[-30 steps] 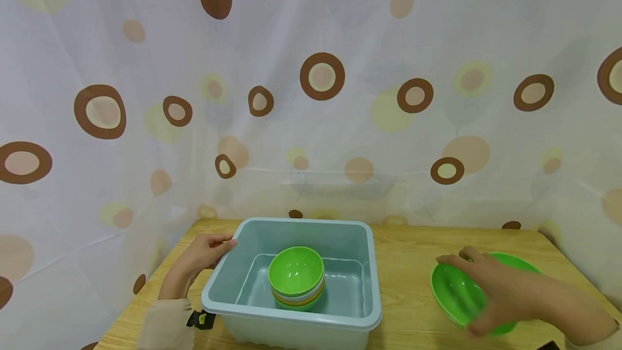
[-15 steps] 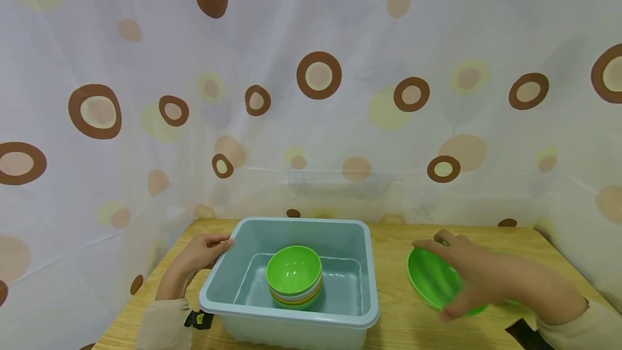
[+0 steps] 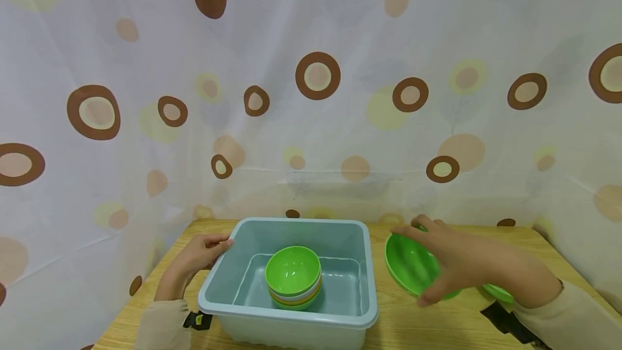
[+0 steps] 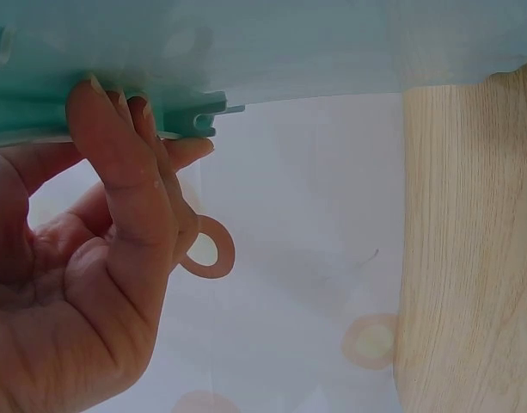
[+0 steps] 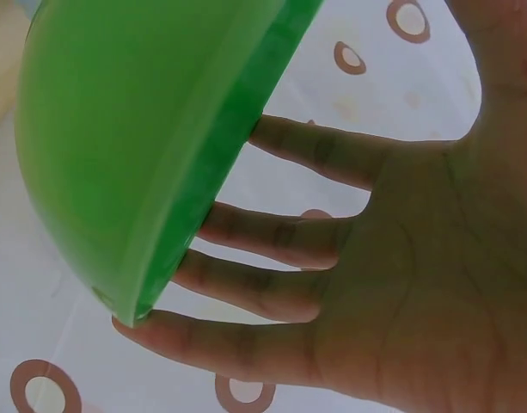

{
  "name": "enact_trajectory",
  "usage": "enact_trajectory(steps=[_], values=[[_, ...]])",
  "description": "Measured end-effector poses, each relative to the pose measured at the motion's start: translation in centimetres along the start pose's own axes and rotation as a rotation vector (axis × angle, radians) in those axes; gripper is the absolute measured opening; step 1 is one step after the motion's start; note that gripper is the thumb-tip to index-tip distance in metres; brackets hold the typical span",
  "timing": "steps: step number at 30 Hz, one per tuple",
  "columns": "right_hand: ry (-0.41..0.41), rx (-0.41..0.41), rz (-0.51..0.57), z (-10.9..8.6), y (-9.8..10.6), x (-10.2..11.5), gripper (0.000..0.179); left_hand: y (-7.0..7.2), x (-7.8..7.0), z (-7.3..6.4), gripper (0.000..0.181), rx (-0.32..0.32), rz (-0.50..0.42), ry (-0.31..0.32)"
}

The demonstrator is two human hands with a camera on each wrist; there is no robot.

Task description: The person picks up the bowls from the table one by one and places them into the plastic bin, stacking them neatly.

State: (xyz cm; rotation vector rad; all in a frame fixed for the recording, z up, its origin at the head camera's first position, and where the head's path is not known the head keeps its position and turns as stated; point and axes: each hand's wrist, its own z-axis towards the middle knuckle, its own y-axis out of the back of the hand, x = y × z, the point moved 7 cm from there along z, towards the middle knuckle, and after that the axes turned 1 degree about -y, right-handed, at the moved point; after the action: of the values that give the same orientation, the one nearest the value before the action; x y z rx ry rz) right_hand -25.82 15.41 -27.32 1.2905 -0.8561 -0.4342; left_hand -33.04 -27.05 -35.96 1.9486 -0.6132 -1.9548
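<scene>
A pale blue plastic basin [image 3: 291,334] stands on the table, and a stack of small bowls [image 3: 293,271], green on top with white and yellow below, sits inside it. My left hand [image 3: 201,253] grips the basin's left rim; in the left wrist view its fingers [image 4: 125,181] curl up under that rim. To the right of the basin, my right hand [image 3: 457,258] holds a larger green bowl [image 3: 408,261] by its rim, tilted, its inside partly hidden by the hand. The right wrist view shows the bowl's outside [image 5: 134,129] with several fingertips along the rim.
Another green dish [image 3: 499,291] lies on the wooden table [image 3: 389,323], mostly hidden behind the right forearm. A white curtain [image 3: 272,31] with brown and beige circles hangs behind the table and along its sides.
My right hand has carried the green bowl leftward toward the basin, away from the green dish on the table. The left hand keeps its grip on the basin's rim.
</scene>
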Motion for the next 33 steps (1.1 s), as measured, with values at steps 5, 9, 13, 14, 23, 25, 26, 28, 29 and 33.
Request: enact_trajectory(steps=[5,9,13,14,23,25,26,28,29,33], values=[[0.006,0.005,0.013,0.8,0.7,1.1,0.102,0.0,0.3,-0.1,0.052,-0.008,0.003,0.014],[-0.017,0.009,0.013,1.5,1.2,1.8,0.105,0.0,0.5,0.0,0.052,-0.011,0.004,0.019],[-0.001,0.006,-0.018,2.4,1.6,2.7,0.105,0.1,0.5,0.0,0.052,-0.013,0.011,0.024],[0.007,0.006,-0.024,2.6,1.7,2.9,0.105,0.1,0.5,0.0,0.052,-0.012,0.014,0.024],[0.041,0.017,-0.005,4.4,2.3,4.9,0.103,0.0,0.2,0.0,0.052,-0.008,0.008,0.017],[0.041,0.025,0.006,4.7,2.3,5.3,0.103,0.0,0.1,0.0,0.052,-0.005,0.004,0.017],[0.043,0.028,0.011,4.9,2.3,5.5,0.103,0.0,0.1,0.0,0.052,-0.004,0.001,0.017],[0.059,0.025,0.019,5.2,2.3,5.9,0.102,0.0,0.1,0.1,0.052,-0.001,-0.004,0.018],[0.073,0.020,0.015,5.4,2.4,6.2,0.101,0.0,0.1,0.1,0.052,0.001,-0.007,0.018],[0.125,0.008,0.004,6.3,2.4,7.2,0.099,0.0,0.1,0.0,0.053,0.004,-0.014,0.018]])
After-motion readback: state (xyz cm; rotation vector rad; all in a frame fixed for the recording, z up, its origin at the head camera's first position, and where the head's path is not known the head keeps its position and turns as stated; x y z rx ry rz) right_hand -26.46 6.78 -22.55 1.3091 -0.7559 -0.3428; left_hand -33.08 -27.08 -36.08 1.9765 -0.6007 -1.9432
